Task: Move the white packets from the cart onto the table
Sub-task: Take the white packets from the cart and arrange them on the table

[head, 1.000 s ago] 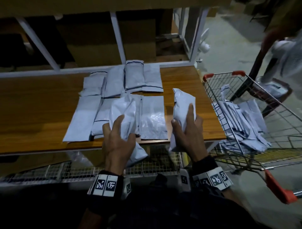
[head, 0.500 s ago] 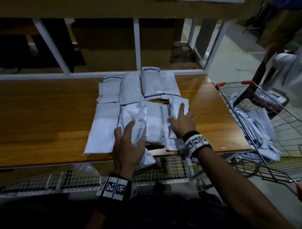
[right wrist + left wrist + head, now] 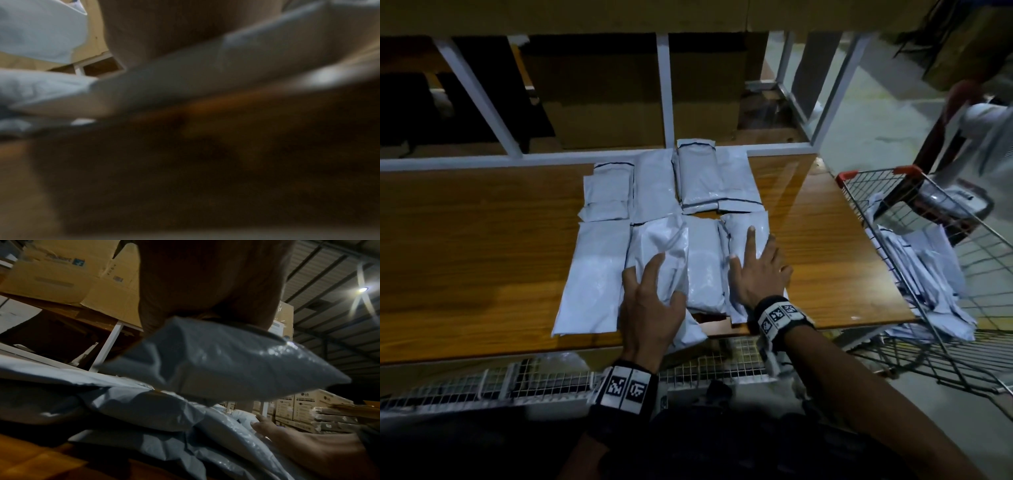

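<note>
The rightmost packet (image 3: 744,240) has been laid flat on the desk (image 3: 465,240), pressed by the flat right hand (image 3: 758,274); another packet (image 3: 659,260) is grasped in the left hand (image 3: 650,308) grip.

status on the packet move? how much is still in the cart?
Partly done. Two rows of white packets already lie on the table. In hand: the left hand grips a packet over the front row, while the right hand rests flat on the packet at the row's right end. Left: a heap of packets still sits in the cart.
</note>
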Action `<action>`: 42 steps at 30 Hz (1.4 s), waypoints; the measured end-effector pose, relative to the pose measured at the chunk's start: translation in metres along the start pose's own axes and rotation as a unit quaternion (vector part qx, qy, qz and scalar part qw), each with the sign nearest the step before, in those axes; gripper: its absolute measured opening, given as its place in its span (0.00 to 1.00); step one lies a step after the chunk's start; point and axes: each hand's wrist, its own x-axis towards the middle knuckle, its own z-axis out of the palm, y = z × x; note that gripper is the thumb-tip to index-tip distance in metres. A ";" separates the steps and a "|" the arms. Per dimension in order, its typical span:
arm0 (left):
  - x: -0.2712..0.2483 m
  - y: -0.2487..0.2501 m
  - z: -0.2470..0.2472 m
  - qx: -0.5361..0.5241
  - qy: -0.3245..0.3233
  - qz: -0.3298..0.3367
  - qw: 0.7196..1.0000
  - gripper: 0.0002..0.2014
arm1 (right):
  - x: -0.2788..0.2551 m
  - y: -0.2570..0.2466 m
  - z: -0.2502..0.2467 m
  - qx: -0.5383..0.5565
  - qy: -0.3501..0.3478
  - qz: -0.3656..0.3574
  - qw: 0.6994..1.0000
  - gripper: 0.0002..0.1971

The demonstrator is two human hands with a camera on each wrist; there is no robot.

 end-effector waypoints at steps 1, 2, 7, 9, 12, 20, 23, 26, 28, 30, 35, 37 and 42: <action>0.000 0.004 0.002 0.003 0.003 0.000 1.000 0.33 | 0.001 0.000 -0.001 0.009 -0.008 0.001 1.000 0.36; 0.000 0.009 0.004 0.005 0.006 -0.002 1.000 0.33 | 0.001 0.001 -0.002 0.016 -0.017 0.003 1.000 0.36; 0.004 0.030 0.010 0.003 0.039 -0.009 0.999 0.32 | 0.009 0.007 -0.015 0.052 -0.085 -0.001 0.995 0.34; 0.005 0.038 0.015 -0.003 0.054 -0.004 0.999 0.31 | 0.012 0.012 -0.022 0.065 -0.109 -0.002 0.992 0.34; 0.009 0.051 0.022 -0.005 0.083 0.013 0.996 0.31 | 0.015 0.016 -0.032 0.070 -0.059 -0.026 0.996 0.33; 0.046 0.065 0.021 0.010 0.099 -0.015 0.995 0.31 | 0.025 0.028 -0.062 0.232 0.008 -0.045 0.972 0.35; 0.084 0.062 0.013 0.026 0.097 -0.010 0.995 0.30 | 0.030 0.027 -0.064 0.280 0.012 -0.073 0.957 0.34; 0.135 0.059 0.009 0.056 0.079 -0.007 0.995 0.29 | 0.041 0.020 -0.061 0.283 0.019 -0.088 0.955 0.35; 0.171 0.058 0.007 0.085 0.047 -0.014 0.995 0.29 | 0.048 0.016 -0.057 0.285 0.022 -0.091 0.954 0.35; 0.206 0.058 0.008 0.118 0.012 -0.019 0.993 0.29 | 0.056 0.010 -0.053 0.286 0.019 -0.084 0.955 0.33; 0.277 0.049 0.028 0.150 -0.055 -0.025 0.987 0.29 | 0.077 -0.005 -0.045 0.255 0.027 -0.039 0.966 0.33; 0.297 0.040 0.043 0.141 -0.081 -0.031 0.986 0.28 | 0.083 -0.011 -0.042 0.237 0.036 -0.015 0.971 0.33; 0.321 0.002 0.089 0.158 -0.135 -0.046 0.977 0.27 | 0.085 -0.024 -0.032 0.183 0.046 0.034 0.981 0.32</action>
